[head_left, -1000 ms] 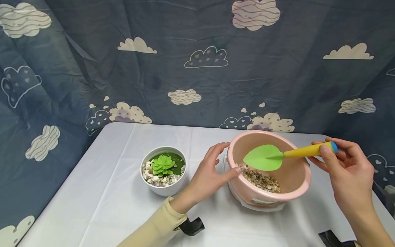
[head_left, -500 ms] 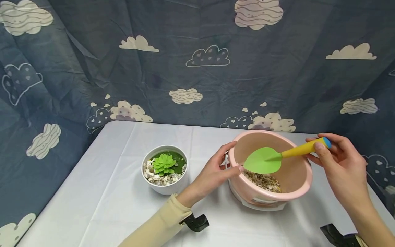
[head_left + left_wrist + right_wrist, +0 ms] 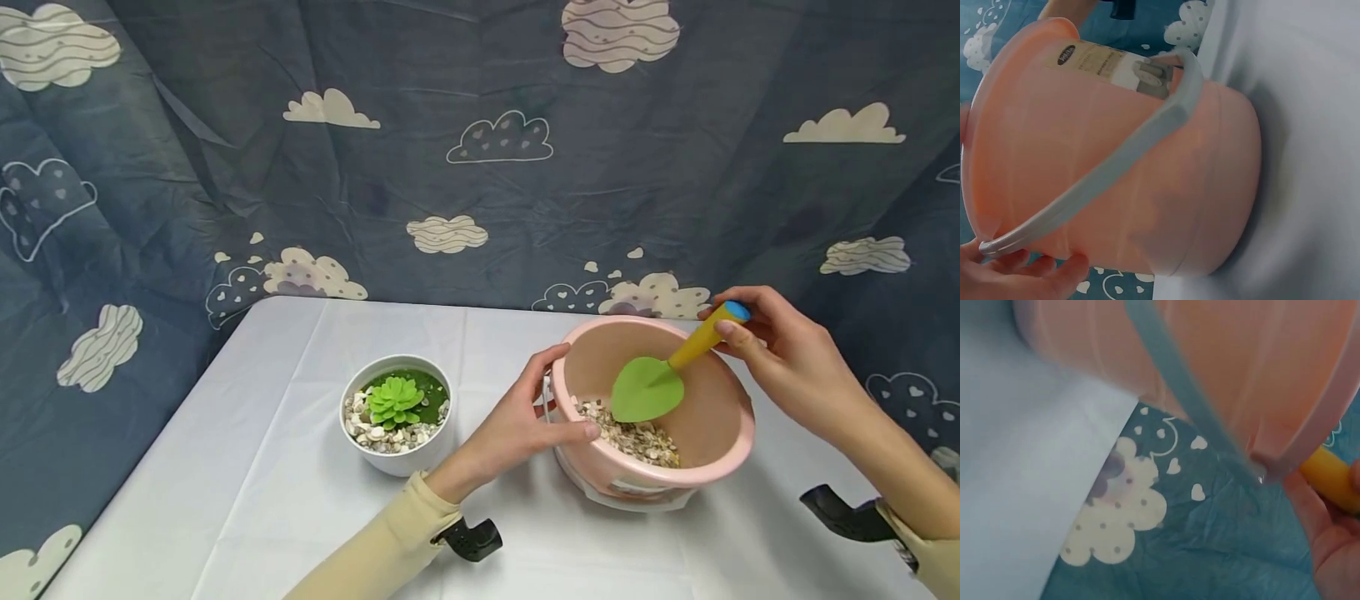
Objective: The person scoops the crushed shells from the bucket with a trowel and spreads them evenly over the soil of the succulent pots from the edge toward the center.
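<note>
A pink bucket [image 3: 675, 477] stands on the white table with a layer of small pebbles [image 3: 645, 443] at its bottom. My left hand [image 3: 517, 429] holds its left rim, thumb at the rim and the other fingers along the outside. In the left wrist view, the grey bail handle [image 3: 1110, 169] hangs down the bucket's side beside those fingers. My right hand [image 3: 787, 358] grips the yellow handle of a green-bladed toy trowel [image 3: 647, 390] over the right rim. The blade points down inside the bucket, its tip at the pebbles; whether it touches them I cannot tell.
Left of the bucket is a white round pot [image 3: 405, 464] with a green succulent [image 3: 393, 402] among pale stones. Behind the table [image 3: 285, 483] hangs a dark cloud-patterned cloth [image 3: 375, 192]. Black wrist mounts [image 3: 472, 540] are on both forearms.
My right hand has moved left and up, tilting the trowel steeper so its blade dips lower towards the pebbles. My left hand has settled more closely on the bucket's rim.
</note>
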The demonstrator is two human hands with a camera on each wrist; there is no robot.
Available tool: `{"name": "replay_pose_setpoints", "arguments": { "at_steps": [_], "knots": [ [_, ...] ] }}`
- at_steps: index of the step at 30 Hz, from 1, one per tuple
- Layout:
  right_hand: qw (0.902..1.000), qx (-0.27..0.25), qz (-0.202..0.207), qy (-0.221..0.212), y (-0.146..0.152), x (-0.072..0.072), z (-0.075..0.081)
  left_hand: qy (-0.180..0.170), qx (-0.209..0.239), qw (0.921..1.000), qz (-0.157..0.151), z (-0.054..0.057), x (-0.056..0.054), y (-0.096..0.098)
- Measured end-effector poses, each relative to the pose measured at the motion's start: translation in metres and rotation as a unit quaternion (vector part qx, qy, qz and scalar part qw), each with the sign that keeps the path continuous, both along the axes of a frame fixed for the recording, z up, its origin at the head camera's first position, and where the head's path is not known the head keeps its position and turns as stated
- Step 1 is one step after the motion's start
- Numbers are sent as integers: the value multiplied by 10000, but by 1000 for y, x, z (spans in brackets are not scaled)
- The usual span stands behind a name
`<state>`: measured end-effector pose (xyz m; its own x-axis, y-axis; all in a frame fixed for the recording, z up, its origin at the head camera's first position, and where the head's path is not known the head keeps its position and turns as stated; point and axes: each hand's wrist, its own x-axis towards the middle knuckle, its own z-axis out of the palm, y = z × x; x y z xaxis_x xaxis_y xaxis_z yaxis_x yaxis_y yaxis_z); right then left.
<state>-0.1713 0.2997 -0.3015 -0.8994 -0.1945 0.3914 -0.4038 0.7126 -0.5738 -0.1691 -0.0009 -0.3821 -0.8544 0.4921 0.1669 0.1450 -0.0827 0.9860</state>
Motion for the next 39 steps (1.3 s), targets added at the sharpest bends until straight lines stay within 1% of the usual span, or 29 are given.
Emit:
{"name": "replay_pose_setpoints", "arguments": {
  "at_steps": [3, 6, 9, 11, 14, 18, 22, 27, 30, 33, 39],
  "knots": [
    [9980, 555, 313, -54, 0, -7, 5, 78, -90, 9999, -99, 0, 0, -1],
    [9916, 1120, 644, 19, -2, -12, 7, 120, -119, 9998, -78, 1, 1, -1],
    [9863, 1450, 783, -45, -4, -13, 9, 146, -157, 9998, -49, 3, 2, -1],
    [9846, 1568, 764, -129, -5, -12, 10, 164, -176, 9997, -35, 4, 2, 0],
    [9829, 1662, 621, -487, -7, -9, 11, 176, -138, 9997, -29, 5, 2, -1],
    [9811, 1705, 356, -843, -9, -5, 11, 165, -92, 9998, -20, 4, 2, -1],
    [9819, 1624, 145, -960, -12, 1, 8, 100, -84, 9999, -16, 3, 3, -1],
    [9816, 1270, -209, -1408, -20, 5, 2, 59, -5, 10000, -7, 1, 3, 0],
    [9792, 875, -496, -1764, -25, 6, -1, 45, 45, 10000, 2, 1, 2, 0],
    [9753, 400, -680, -2065, -30, 6, -3, 34, 49, 10000, 24, 1, 1, -1],
    [9670, -524, -793, -2365, -34, 8, -4, 6, 106, 9999, -28, 0, 1, 0]
  ]
}}
